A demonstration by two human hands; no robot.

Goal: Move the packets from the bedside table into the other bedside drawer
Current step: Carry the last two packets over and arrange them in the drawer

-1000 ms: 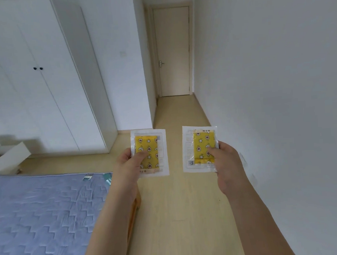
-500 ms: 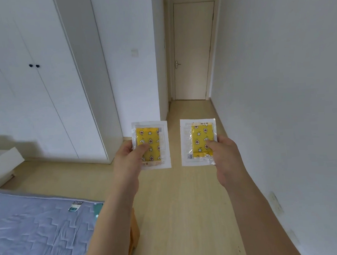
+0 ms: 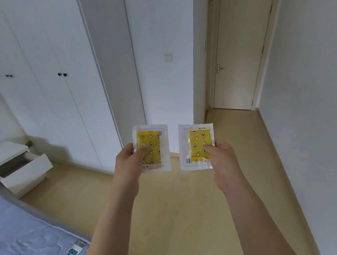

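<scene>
I hold two flat clear packets with yellow star-patterned pads upright in front of me, side by side and apart. My left hand pinches the left packet at its lower left, thumb on the front. My right hand pinches the right packet at its lower right the same way. A white bedside table stands at the far left beside the bed, its drawer pulled open; what lies inside is hidden.
A blue quilted mattress fills the lower left, with a small label near its corner. White wardrobe doors line the left wall. Wooden floor runs ahead to a closed door; a white wall bounds the right.
The view has swung left and forward: the bedside table with its open drawer has come into sight at the left. Both hands still hold their packets in the same pose.
</scene>
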